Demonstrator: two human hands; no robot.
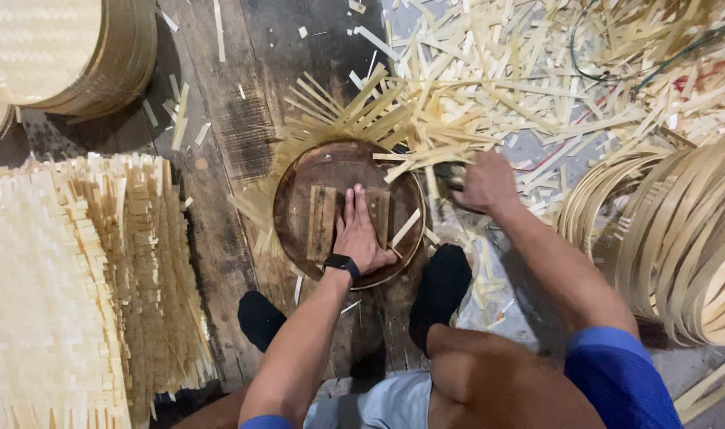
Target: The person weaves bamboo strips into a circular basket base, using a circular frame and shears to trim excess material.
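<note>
Trimming woven bamboo mat around round mould

Left hand (pixel 361 230) flat, fingers spread, pressing round wooden mould (pixel 299 208) onto woven bamboo mat (pixel 330 119); right hand (pixel 483 183) clenched on dark tool, type unclear, beside mould rim; likely mid-trim; next calls for steady pressure, following rim past fingertips.

Round brown wooden mold (pixel 299 199) flat atop woven bamboo mat (pixel 330 111).

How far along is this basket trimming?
Done: strip ends at the left of the round wooden form look cut short, and offcuts litter the floor. In hand: the left hand presses the form while the right hand works its edge with a tool, too blurred to name. Left: long strips fanning out on top.
</note>
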